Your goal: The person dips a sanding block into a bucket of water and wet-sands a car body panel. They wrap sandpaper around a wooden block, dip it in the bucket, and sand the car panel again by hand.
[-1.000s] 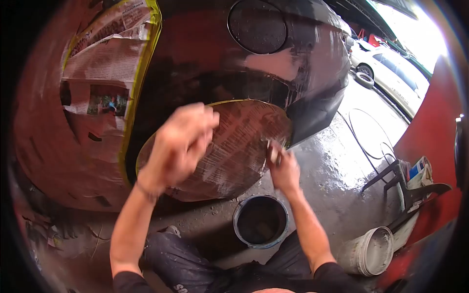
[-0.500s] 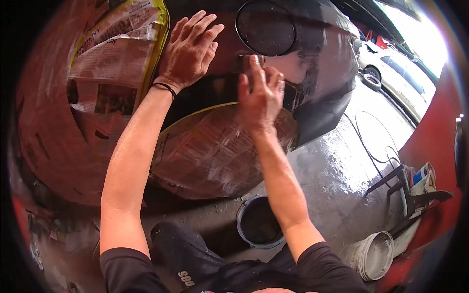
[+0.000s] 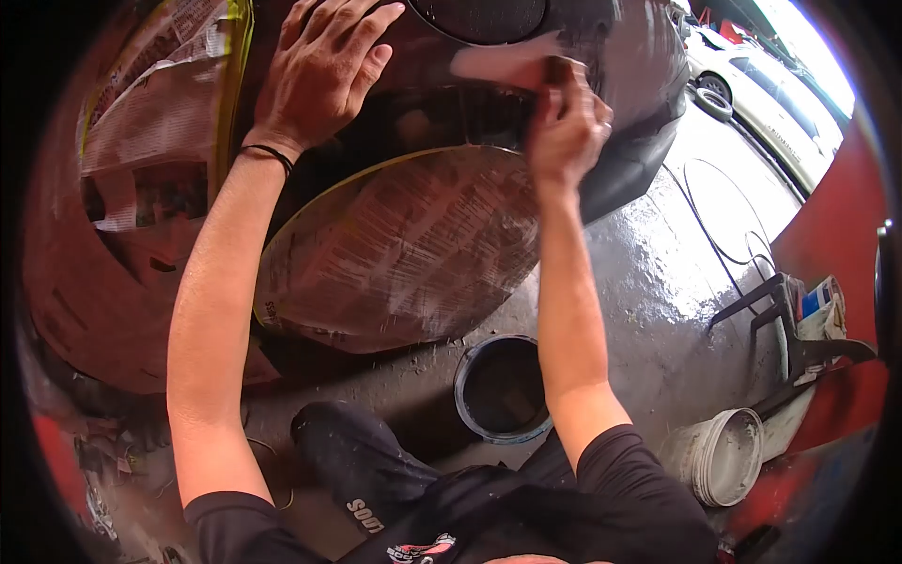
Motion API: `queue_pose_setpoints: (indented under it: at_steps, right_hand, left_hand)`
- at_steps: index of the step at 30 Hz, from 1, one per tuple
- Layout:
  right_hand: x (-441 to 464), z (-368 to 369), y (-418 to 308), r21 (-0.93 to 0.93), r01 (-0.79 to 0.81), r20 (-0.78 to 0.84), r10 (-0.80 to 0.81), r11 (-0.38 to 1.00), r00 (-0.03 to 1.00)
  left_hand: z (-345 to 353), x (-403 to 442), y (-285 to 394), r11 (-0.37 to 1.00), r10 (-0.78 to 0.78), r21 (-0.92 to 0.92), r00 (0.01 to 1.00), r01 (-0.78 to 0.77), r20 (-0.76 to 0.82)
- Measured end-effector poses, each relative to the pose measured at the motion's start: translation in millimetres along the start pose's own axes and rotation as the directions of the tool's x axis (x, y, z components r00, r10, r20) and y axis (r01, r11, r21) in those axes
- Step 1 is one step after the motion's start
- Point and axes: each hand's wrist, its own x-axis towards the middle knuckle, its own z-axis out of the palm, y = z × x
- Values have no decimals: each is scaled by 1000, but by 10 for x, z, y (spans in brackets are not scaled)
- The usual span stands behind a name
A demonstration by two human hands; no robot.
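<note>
My left hand [image 3: 318, 80] lies flat on the dark car body panel [image 3: 423, 66], its fingers spread, beside the newspaper edged with yellow tape [image 3: 242, 56]. My right hand [image 3: 568, 141], blurred by motion, is closed on a small dark sanding block [image 3: 562, 71], mostly covered by the fingers. The block rests against the panel at the right end of a pale smooth patch [image 3: 498, 64]. Above the patch is the round fuel flap [image 3: 489, 11], cut off by the top of the view. Newspaper [image 3: 404, 249] covers the wheel below my hands.
On the wet floor below the car stands a dark bucket [image 3: 458, 395]. A pale bucket [image 3: 728, 456] is at the lower right, near a dark chair [image 3: 780, 301] with items on it. A hose [image 3: 700, 226] crosses the floor. Farther off are a loose tire [image 3: 713, 103] and a white car [image 3: 761, 103].
My right hand has slid right along the panel with the block, uncovering more of the pale patch. The view has shifted slightly, and my left hand still lies on the panel.
</note>
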Motion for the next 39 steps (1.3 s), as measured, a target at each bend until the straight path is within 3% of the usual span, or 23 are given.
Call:
queue_pose_setpoints:
  at_steps: [2,4,5,6,8,10,12,17,20,25,29,33,36,39]
  right_hand:
    - [19,119,131,20,-111,-102,112,994,988]
    - [-191,161,-351,13,-31,-99,32,999,995]
    - [-306,175,-583,40,180,-113,-175,983,978]
    - [-438,185,-842,-13,236,-92,-236,972,967]
    - [-406,-13,-896,38,238,30,-239,970,970]
    - [-133,74,-377,3,297,-53,-296,955,954]
    - [79,84,-225,-11,75,-56,-75,997,996]
    - [-346,-40,-364,-73,229,22,-228,971,974]
    - [-73,16,-414,-71,200,14,-200,977,980]
    - [-336,-104,-406,-26,274,31,-273,961,962]
    - [-100,72,-444,-96,237,-14,-239,967,971]
    - [-303,-137,-320,-42,320,69,-317,946,946]
    - [131,-16,99,-165,365,11,-369,916,930]
    - [312,116,195,-120,297,-50,-304,947,951]
  left_hand:
    - [66,-5,-12,999,34,3,999,-34,-20]
    - [20,-3,9,1000,15,12,1000,-15,20]
    - [-8,23,4,1000,9,22,999,-9,38]
    - [-1,16,-13,1000,7,20,1000,-8,28]
    - [60,-26,-46,1000,8,8,1000,-8,6]
    - [73,2,-28,1000,-4,17,1000,4,-21]
    - [43,4,4,1000,-21,15,1000,22,-16]
    - [-52,27,32,998,-60,-10,998,60,27]
    - [26,-3,6,999,-41,-3,998,41,-40]
    - [-58,23,21,998,-62,-10,998,62,7]
    - [40,-33,-9,999,-39,-9,998,39,-43]
    - [9,-17,6,999,-45,-20,998,45,-34]
    - [12,-25,-7,999,-46,-15,999,45,-28]
    - [-13,-34,18,998,-68,-15,998,68,9]
